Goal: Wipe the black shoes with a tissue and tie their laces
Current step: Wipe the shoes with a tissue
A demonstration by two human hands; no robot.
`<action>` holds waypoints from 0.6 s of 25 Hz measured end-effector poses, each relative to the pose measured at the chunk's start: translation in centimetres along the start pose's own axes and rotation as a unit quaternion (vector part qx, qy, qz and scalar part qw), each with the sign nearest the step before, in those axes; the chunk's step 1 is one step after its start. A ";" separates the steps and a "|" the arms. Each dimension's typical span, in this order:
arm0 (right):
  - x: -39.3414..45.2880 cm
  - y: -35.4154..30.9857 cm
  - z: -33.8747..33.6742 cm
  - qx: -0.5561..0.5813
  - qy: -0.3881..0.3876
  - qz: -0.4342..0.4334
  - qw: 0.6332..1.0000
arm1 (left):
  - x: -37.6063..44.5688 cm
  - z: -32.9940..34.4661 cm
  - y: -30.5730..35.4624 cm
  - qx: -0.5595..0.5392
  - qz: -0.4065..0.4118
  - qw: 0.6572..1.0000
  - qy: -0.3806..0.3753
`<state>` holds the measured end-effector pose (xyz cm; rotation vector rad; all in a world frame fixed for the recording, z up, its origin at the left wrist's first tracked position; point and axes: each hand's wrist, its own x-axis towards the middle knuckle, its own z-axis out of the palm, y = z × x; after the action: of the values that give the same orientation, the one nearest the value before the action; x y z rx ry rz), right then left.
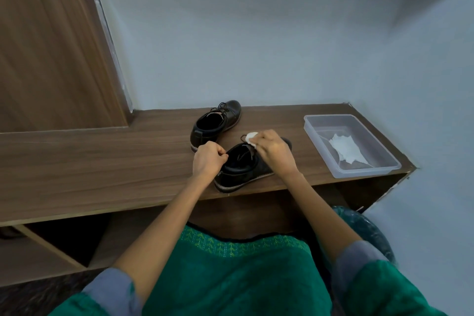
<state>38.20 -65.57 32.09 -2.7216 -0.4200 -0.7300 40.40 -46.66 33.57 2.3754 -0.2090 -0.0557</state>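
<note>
Two black lace-up shoes stand on a wooden shelf. The near shoe lies at the shelf's front edge, toe pointing right and away. My left hand is closed at its heel collar, pinching what looks like a lace end. My right hand rests over the shoe's tongue and toe, gripping a small crumpled white tissue. The shoe's toe is mostly hidden under that hand. The far shoe stands behind, untouched, laces loose.
A clear plastic tub with another white tissue inside sits on the shelf's right end. A pale wall rises behind, a wooden panel stands at the left, and open compartments lie under the shelf.
</note>
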 end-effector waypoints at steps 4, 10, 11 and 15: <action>-0.4 1.4 -0.1 -0.071 -0.094 0.000 0.993 | 0.1 0.0 -0.1 -0.004 -0.002 1.000 0.000; 1.2 2.3 0.5 -0.032 -0.010 0.182 0.983 | 0.6 0.6 0.6 -0.015 -0.001 1.000 0.000; 1.1 3.0 0.5 -0.017 0.029 0.236 0.971 | 0.7 0.8 0.6 -0.015 0.000 1.000 0.001; 0.7 6.2 -0.6 0.002 0.062 0.320 0.945 | 1.1 1.2 0.3 -0.009 0.008 1.000 0.006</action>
<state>40.74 -71.29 31.71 -2.5424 0.4770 -0.6908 41.28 -47.86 32.98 2.3559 -0.2213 -0.0360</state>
